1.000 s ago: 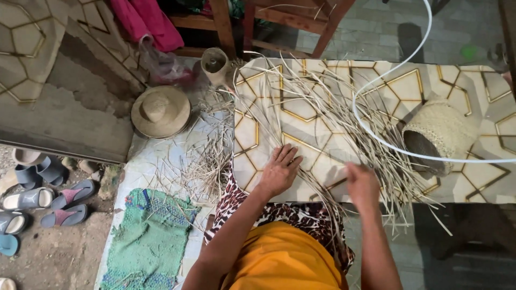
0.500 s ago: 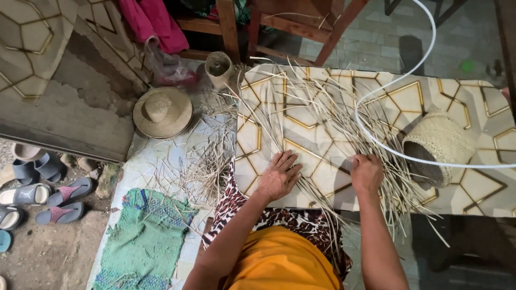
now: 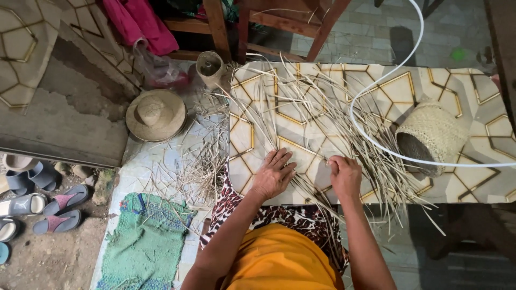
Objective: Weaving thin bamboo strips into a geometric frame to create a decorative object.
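Palm-leaf strips [image 3: 301, 115] lie fanned out in a loose tangle across the patterned tile counter [image 3: 484, 177], their near ends gathered under the person's two hands at the front edge. The left hand [image 3: 273, 174] is spread flat, palm down, fingers splayed and pressing on the strips. The right hand [image 3: 345, 176] is curled, knuckles up, its fingers closed over a few strips; the exact pinch is hidden beneath it. A small woven basket [image 3: 430, 137] lies on its side at the right of the counter, with a white hose [image 3: 376, 88] looping past it. More loose strips spill off the counter's left edge onto the floor, near a straw hat [image 3: 156, 114], a woven cup [image 3: 209, 65] and a green mat [image 3: 145, 241].
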